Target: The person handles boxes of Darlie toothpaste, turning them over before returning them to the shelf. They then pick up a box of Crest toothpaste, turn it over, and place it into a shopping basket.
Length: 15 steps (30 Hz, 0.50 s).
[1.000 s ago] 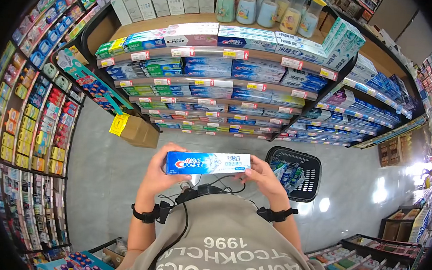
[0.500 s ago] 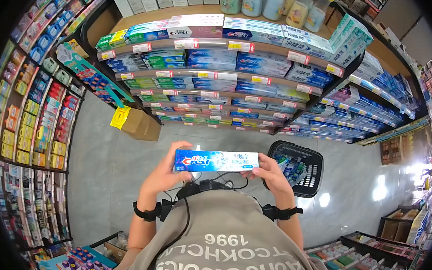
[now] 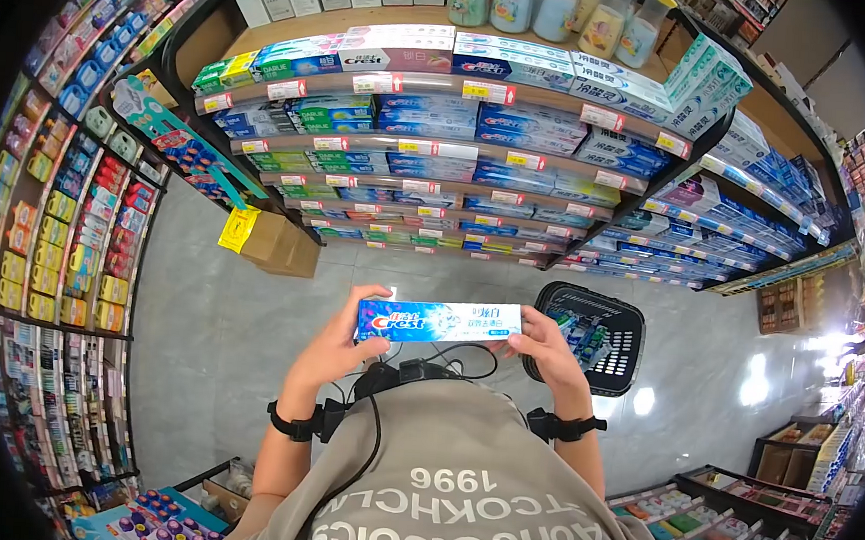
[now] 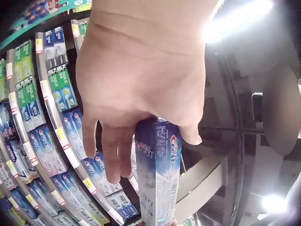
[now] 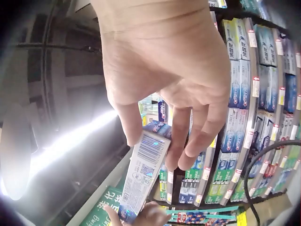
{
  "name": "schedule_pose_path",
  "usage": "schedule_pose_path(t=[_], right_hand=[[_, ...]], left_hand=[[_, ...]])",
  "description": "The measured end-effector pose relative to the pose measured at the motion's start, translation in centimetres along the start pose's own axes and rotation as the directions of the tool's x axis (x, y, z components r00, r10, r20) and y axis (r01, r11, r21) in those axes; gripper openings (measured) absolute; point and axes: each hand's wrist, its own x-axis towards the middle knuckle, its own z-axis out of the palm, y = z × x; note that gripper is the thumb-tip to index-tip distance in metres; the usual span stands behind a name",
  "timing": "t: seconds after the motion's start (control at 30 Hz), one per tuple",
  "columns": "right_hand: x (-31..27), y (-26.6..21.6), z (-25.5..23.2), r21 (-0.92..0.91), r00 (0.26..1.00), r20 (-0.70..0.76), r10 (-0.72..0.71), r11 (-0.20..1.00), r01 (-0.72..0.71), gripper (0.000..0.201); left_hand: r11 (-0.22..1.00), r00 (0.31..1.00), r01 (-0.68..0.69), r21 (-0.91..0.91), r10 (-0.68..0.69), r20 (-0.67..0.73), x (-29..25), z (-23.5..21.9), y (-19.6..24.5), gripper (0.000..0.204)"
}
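A blue and white Crest toothpaste box [image 3: 439, 321] is held level in front of the chest, its printed face up towards the head camera. My left hand [image 3: 332, 341] grips its blue end, the thumb along the near edge. At the white end my right hand [image 3: 549, 353] pinches the box between thumb and fingers. The left wrist view shows the box [image 4: 159, 165] running away from the palm of the left hand [image 4: 141, 80]. In the right wrist view, a side with a barcode shows on the box [image 5: 143, 165], beneath the right hand [image 5: 164, 70].
Shelves of toothpaste boxes [image 3: 428, 119] with price tags stand ahead. On the floor to the right is a black basket [image 3: 628, 349] with several packs inside. A cardboard box [image 3: 289, 245] with a yellow sign sits by the shelf's left end. Another stocked shelf [image 3: 58, 244] lines the left.
Both hands and the toothpaste box have shifted slightly right in the head view, mostly in the first half second. The hold at both ends stays, with the printed face still upward.
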Motion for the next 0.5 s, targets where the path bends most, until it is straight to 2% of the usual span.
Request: schedule_pose_path(t=[0.1,0.2,0.33,0.5], right_hand=[[-0.3,-0.3,-0.3,-0.011,1.0,-0.014,0.015,1.0,-0.015,0.043],[-0.7,-0.5,-0.4,0.017,0.999,-0.007,0.04,0.999,-0.04,0.044],[-0.9,0.1,-1.3,0.101,0.995,0.096,0.033,0.994,-0.043,0.052],[-0.7,0.4,-1.7,0.096,0.994,0.103,0.047,0.994,-0.057,0.05]], left_hand=[[0.999,0.999,-0.04,-0.009,0.04,-0.004,0.3,0.6,-0.1,0.068],[0.991,0.993,-0.115,0.07,0.117,-0.018,0.8,0.9,-0.3,0.067],[0.999,0.998,-0.036,-0.027,0.038,0.049,0.5,0.7,0.2,0.065],[0.999,0.998,-0.031,-0.019,0.032,0.057,0.8,0.8,-0.3,0.066]])
